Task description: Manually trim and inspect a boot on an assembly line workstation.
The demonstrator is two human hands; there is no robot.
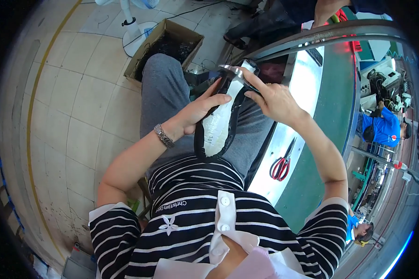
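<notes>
A shoe upper (218, 122) lies across my lap with its underside up: a long white sole face with a black edge folded round it. My left hand (198, 111) is closed on its left side, the thumb lying on the white face. My right hand (277, 100) is closed round the dark handle of a steel-headed hand tool (233, 72). That tool's head meets the shoe near its far end. Its jaws are partly hidden by my fingers, so I cannot tell what they grip. Red-handled scissors (281, 165) lie on the metal ledge to my right.
A green conveyor belt (328, 125) runs beside the metal ledge (307, 83) at my right, with a curved metal rail (330, 37) at the far end. An open cardboard box (195, 49) of dark scraps and a white fan (132, 32) stand ahead. Other people work nearby.
</notes>
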